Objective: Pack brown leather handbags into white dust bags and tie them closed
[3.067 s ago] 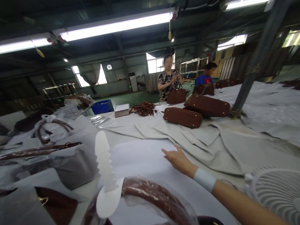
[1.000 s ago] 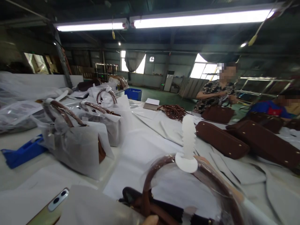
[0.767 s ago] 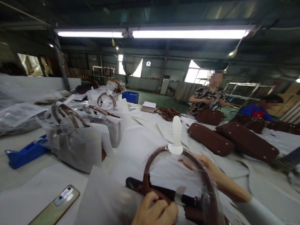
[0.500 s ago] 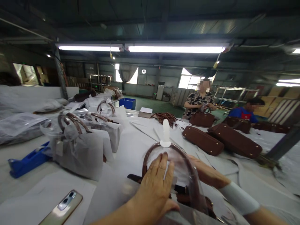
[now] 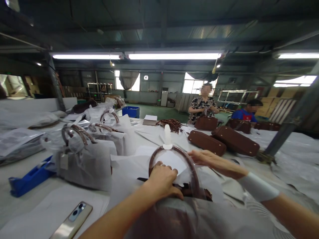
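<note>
A brown handbag (image 5: 171, 219) stands in front of me, its body under thin whitish wrapping. Its arched brown handle (image 5: 193, 166) rises in clear plastic, with a white piece (image 5: 167, 134) sticking up from the top. Inside the arch, my left hand (image 5: 163, 179) is over the bag's top edge with its fingers bent down; what they grip is hidden. My right hand (image 5: 206, 159) reaches to the handle's far right side, fingers stretched out, fingertips close to it. A silvery band (image 5: 259, 186) is round my right forearm.
Wrapped handbags (image 5: 84, 162) stand to the left beside a blue tape dispenser (image 5: 31, 177). A phone (image 5: 72, 220) lies on white paper at the front. Brown bags (image 5: 206, 142) lie across the table, near a pile of brown straps (image 5: 170, 125). Two people work beyond, one holding a bag.
My left hand's fingers went from spread flat against the handle area to bent down. My right hand came out from behind the handle to its right side. The view shifted right.
</note>
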`<state>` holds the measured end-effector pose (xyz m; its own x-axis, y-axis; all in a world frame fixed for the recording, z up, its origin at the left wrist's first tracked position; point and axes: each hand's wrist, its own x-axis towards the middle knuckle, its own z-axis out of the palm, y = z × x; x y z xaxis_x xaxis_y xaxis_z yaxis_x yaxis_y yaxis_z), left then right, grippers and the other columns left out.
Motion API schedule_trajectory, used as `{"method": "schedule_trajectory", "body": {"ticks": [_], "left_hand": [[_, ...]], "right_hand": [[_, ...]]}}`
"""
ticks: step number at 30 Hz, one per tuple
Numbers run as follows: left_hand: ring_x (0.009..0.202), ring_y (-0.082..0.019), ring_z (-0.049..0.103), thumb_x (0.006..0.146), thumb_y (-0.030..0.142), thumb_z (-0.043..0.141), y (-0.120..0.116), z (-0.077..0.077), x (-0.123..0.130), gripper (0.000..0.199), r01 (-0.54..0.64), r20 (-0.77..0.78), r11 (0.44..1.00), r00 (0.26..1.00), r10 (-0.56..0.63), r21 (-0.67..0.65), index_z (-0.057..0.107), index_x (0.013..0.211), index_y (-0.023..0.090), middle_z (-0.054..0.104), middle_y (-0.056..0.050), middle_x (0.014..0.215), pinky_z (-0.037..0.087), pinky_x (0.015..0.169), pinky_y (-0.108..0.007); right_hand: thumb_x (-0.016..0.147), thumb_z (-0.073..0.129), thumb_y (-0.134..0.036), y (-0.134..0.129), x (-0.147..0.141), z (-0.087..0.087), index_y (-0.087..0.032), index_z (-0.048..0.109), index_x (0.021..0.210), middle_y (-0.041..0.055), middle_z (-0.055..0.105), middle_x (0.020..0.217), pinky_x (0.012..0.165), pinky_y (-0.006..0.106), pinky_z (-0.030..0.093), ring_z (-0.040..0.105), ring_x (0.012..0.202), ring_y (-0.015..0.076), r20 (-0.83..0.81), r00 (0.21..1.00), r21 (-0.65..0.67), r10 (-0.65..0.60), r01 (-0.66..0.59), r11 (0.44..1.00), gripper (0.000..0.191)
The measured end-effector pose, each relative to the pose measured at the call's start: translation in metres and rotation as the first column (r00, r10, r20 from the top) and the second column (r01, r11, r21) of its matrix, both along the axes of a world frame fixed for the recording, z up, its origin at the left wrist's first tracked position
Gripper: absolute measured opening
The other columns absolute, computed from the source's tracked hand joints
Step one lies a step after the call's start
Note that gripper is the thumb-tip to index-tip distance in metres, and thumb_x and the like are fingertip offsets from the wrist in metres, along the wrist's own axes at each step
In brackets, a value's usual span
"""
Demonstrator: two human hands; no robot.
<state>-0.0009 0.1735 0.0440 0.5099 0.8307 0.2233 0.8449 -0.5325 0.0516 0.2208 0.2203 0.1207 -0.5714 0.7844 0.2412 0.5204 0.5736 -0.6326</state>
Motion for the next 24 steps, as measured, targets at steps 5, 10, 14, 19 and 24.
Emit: {"method": "schedule_trajectory", "body": {"ticks": [5, 10, 14, 19, 24], "left_hand": [[0.083, -0.033, 0.07, 0.069, 0.078, 0.064, -0.004, 0.0, -0.003, 0.068, 0.009, -0.029, 1.0, 1.0, -0.009, 0.01, 0.071, 0.096, 0.015, 0.073, -0.013, 0.092, 0.055, 0.072, -0.042], [0.086, -0.028, 0.07, 0.086, 0.049, 0.062, -0.003, 0.01, -0.016, 0.034, 0.092, -0.069, 0.995, 0.994, -0.089, 0.037, 0.07, 0.094, 0.016, 0.071, -0.011, 0.097, 0.054, 0.071, -0.035], [0.087, -0.025, 0.069, 0.095, 0.021, 0.046, -0.004, 0.033, -0.02, 0.023, 0.104, -0.091, 0.99, 0.991, -0.095, 0.096, 0.067, 0.096, 0.015, 0.071, -0.012, 0.093, 0.052, 0.072, -0.034], [0.089, -0.023, 0.065, 0.097, 0.02, 0.041, -0.029, 0.028, -0.012, 0.019, 0.226, -0.11, 0.957, 0.972, -0.209, 0.184, 0.06, 0.099, 0.018, 0.068, -0.008, 0.095, 0.049, 0.075, -0.035], [0.078, -0.02, 0.058, 0.097, 0.028, 0.048, -0.047, -0.038, -0.026, 0.012, 0.194, 0.034, 0.889, 0.973, -0.228, 0.415, 0.056, 0.091, 0.021, 0.06, -0.003, 0.083, 0.043, 0.07, -0.033]], "right_hand": [[0.096, 0.054, -0.045, -0.087, 0.012, -0.001, -0.024, 0.067, 0.122, 0.0096, 0.072, 0.117, 0.093, 0.042, 0.057, 0.069, 0.104, 0.0281, 0.03, 0.983, 0.429, -0.183, 0.153, 0.89, 0.036], [0.098, 0.046, -0.02, -0.145, -0.034, -0.083, -0.02, 0.062, 0.124, 0.0116, 0.07, 0.12, 0.093, 0.042, 0.057, 0.066, 0.109, 0.0264, 0.26, 0.965, 0.692, -0.037, -0.159, 0.704, 0.03], [0.099, 0.041, -0.019, -0.121, -0.051, -0.136, -0.012, 0.057, 0.126, 0.0158, 0.069, 0.119, 0.087, 0.048, 0.057, 0.066, 0.105, 0.0298, 0.284, 0.94, 0.772, -0.19, -0.107, 0.626, 0.032], [0.099, 0.044, -0.022, -0.105, -0.051, -0.147, -0.013, 0.056, 0.125, 0.0155, 0.069, 0.114, 0.083, 0.047, 0.054, 0.065, 0.096, 0.0289, 0.259, 0.937, 0.778, -0.232, -0.06, 0.625, 0.03], [0.097, 0.046, -0.021, -0.113, -0.046, -0.146, -0.016, 0.057, 0.118, 0.0121, 0.07, 0.107, 0.085, 0.046, 0.055, 0.065, 0.096, 0.0282, 0.212, 0.96, 0.739, -0.185, -0.034, 0.672, 0.024]]}}
